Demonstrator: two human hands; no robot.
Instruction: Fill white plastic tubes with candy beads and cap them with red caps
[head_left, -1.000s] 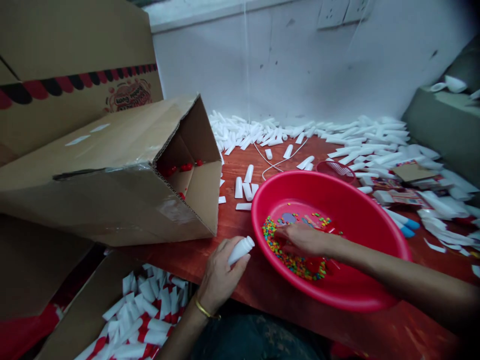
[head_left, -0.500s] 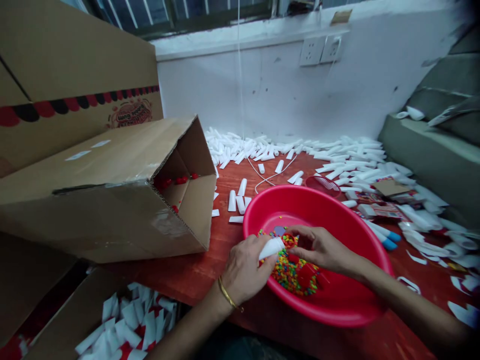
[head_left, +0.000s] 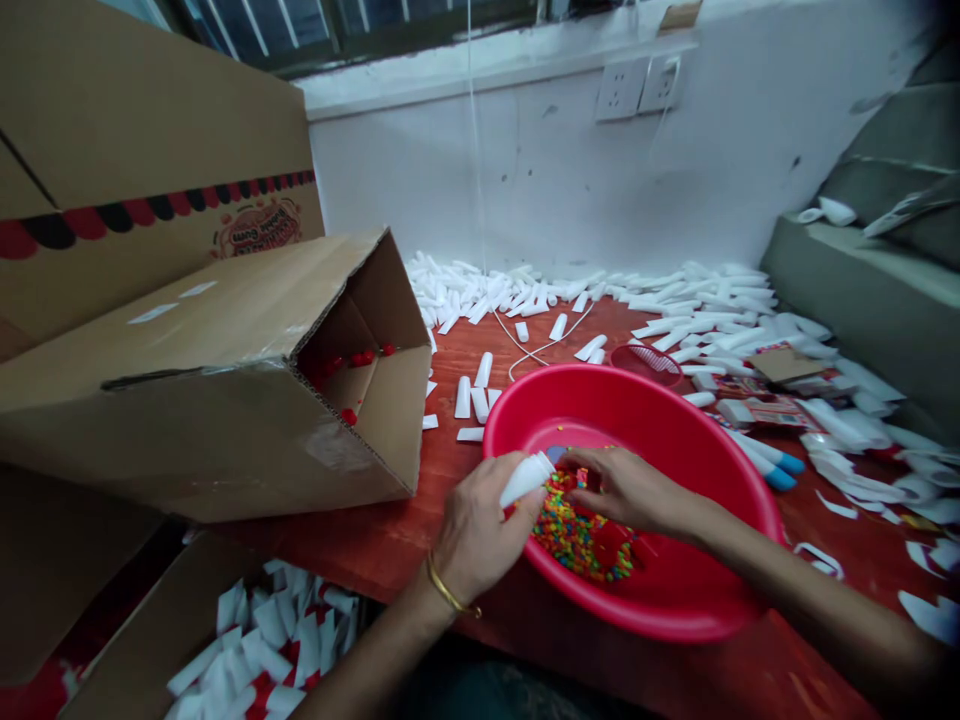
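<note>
My left hand point(head_left: 487, 520), with a gold bangle at the wrist, is closed around a white plastic tube point(head_left: 525, 480). The tube tilts, its threaded neck pointing up and right over the rim of a red plastic basin point(head_left: 697, 460). Inside the basin, my right hand point(head_left: 626, 487) has its fingers curled beside the tube's neck. Something small and reddish shows at those fingertips, too hidden to name. Small multicoloured candies point(head_left: 574, 540) lie heaped below both hands. A translucent red piece point(head_left: 611, 542) rests among them.
A cardboard box point(head_left: 202, 400) lies on its side at left, with red pieces inside. Another box below holds white tubes with red caps point(head_left: 262, 640). Many white tubes point(head_left: 720, 300) line the wall. A red mesh basket point(head_left: 646, 364) and blue-ended tubes point(head_left: 772, 460) lie behind and right of the basin.
My left hand has drawn slightly left with the tube, whose neck now points more upward. My right hand has shifted slightly left and stays by the neck. The view has moved a little.
</note>
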